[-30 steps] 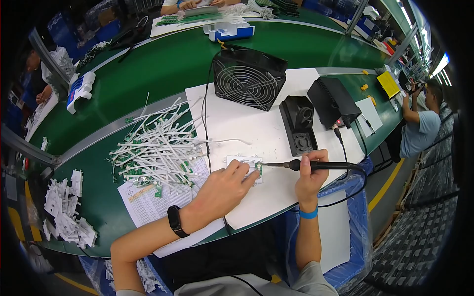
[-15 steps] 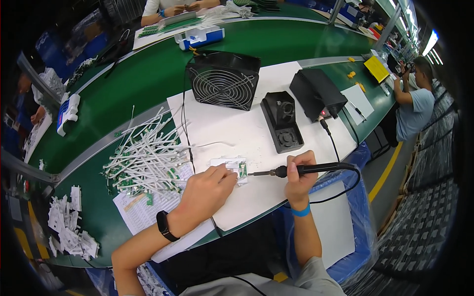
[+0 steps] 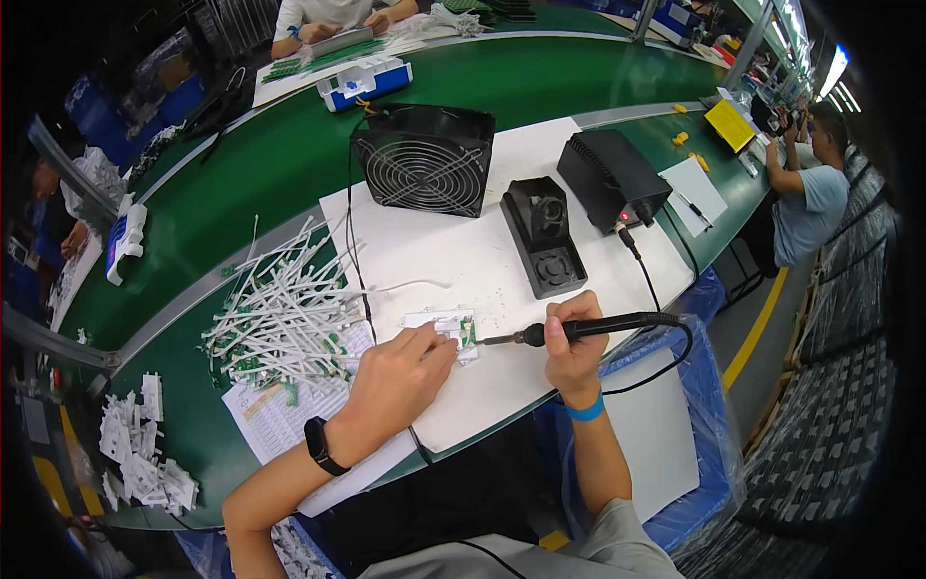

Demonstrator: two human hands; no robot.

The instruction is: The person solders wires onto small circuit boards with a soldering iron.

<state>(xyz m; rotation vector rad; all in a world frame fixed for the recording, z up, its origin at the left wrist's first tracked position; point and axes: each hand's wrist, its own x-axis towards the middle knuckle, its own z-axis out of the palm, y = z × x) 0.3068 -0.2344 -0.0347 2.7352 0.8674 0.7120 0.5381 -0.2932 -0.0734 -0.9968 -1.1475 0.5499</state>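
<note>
A small white part (image 3: 446, 326) is pinned on the white mat (image 3: 453, 261) under the closed fingertips of the left hand (image 3: 400, 378), just left of the iron's tip. A soldering iron (image 3: 579, 330) is gripped in the closed right hand (image 3: 571, 349), its tip touching the part's right edge. A heap of white strips (image 3: 280, 314) is seen further left.

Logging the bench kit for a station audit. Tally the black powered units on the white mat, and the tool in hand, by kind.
Black fan: 1
Black iron stand: 1
Black power box: 1
Soldering iron, held in the right hand: 1
Total: 4
</note>
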